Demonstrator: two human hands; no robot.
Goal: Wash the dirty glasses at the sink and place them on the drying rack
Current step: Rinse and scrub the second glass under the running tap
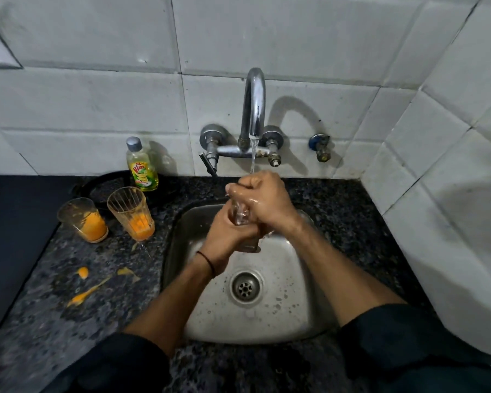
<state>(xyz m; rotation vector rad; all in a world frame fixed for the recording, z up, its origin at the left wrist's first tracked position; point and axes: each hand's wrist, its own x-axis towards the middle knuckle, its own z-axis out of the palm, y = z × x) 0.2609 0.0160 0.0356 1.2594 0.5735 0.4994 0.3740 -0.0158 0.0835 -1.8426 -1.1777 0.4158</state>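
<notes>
I hold a clear glass (240, 215) over the steel sink (281, 316), under the water running from the tap (254, 109). My left hand (227, 236) grips the glass from below. My right hand (264, 199) is wrapped over its top, so most of the glass is hidden. Two dirty glasses stand on the counter to the left of the sink: a ribbed one (131, 212) and a shorter one (82, 219), both with orange residue at the bottom. No drying rack is in view.
A dish soap bottle (141, 165) stands by the wall behind the dirty glasses. Orange spills (82, 293) lie on the dark granite counter (68, 279). A black stovetop (12, 236) sits at far left. Tiled walls close in behind and to the right.
</notes>
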